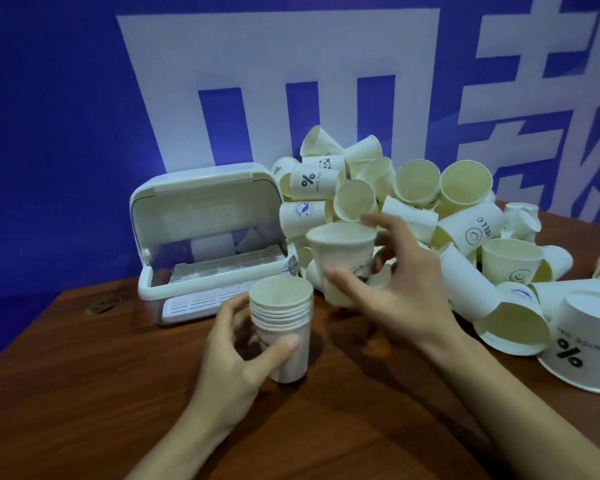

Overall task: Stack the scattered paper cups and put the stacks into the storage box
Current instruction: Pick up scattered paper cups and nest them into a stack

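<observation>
- White nested cup stack (284, 327), upright, gripped by left hand (236, 355) fingers.
- Right hand (392, 282) fingers pinch single paper cup (343, 261) beside it.
- Storage box (205, 237) open behind.

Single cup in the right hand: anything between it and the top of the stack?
Nothing visible. The single cup in the right hand sits up-right of the stack gripped by the left hand; open air between.
</observation>
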The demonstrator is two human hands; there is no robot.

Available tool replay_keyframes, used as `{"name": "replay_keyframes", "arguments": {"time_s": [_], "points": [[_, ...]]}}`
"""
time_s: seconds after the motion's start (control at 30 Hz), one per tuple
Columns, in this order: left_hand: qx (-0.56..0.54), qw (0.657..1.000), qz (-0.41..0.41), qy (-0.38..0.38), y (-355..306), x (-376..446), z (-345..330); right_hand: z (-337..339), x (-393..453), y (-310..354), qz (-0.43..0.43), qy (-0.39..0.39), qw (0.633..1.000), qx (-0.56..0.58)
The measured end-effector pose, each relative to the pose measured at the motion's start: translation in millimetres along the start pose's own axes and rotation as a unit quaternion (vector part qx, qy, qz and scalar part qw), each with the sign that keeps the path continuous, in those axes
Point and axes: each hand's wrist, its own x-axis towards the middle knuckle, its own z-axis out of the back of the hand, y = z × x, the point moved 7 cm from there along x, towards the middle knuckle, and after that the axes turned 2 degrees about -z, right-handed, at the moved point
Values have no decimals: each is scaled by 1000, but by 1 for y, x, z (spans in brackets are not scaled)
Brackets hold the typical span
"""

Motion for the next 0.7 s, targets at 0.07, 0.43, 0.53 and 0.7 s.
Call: {"name": "replay_keyframes", "arguments": {"time_s": [0.07,0.43,0.53,0.7], "points": [[21,999,6,37,2,-2,-9,11,0,1,-34,-61,990,121],[52,997,0,62,-1,-6,-13,-45,-30,27,58,133,989,-1],[62,996,-8,64,-2,-6,-14,-47,-34,23,59,161,985,-27],[75,996,-26,33,-9,-5,-10,-51,-33,18,42,206,971,-116]]}}
